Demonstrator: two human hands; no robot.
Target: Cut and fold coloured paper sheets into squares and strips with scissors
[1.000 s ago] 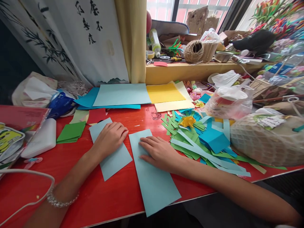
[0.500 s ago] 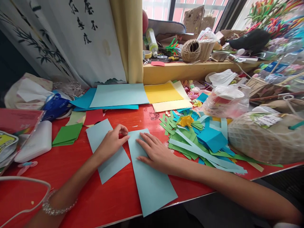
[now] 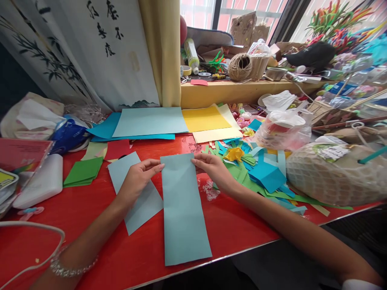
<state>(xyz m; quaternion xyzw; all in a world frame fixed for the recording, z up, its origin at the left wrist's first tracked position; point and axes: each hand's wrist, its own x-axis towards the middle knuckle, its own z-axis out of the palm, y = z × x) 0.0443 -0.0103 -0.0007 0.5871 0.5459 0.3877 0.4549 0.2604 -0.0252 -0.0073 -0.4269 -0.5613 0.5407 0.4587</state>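
A long strip of pale blue paper point(image 3: 184, 213) lies in front of me, its far end lifted a little off the table. My left hand point(image 3: 141, 175) pinches its far left corner between thumb and fingers. The far right corner is pinched by my right hand point(image 3: 213, 167). Beneath my left hand and wrist lies a second pale blue sheet point(image 3: 145, 213), turned at an angle and partly covered by the hand.
Cut paper scraps point(image 3: 242, 171) in green and blue heap up at the right, beside a netted bundle point(image 3: 332, 173). Larger blue sheets point(image 3: 151, 121) and yellow sheets point(image 3: 208, 119) lie at the back. Green squares point(image 3: 83, 172) and a white case point(image 3: 42, 181) are at the left.
My right hand has gone from lying flat on the paper strip to pinching its far right corner. The strip's far end has risen, and the strip has turned straighter towards me.
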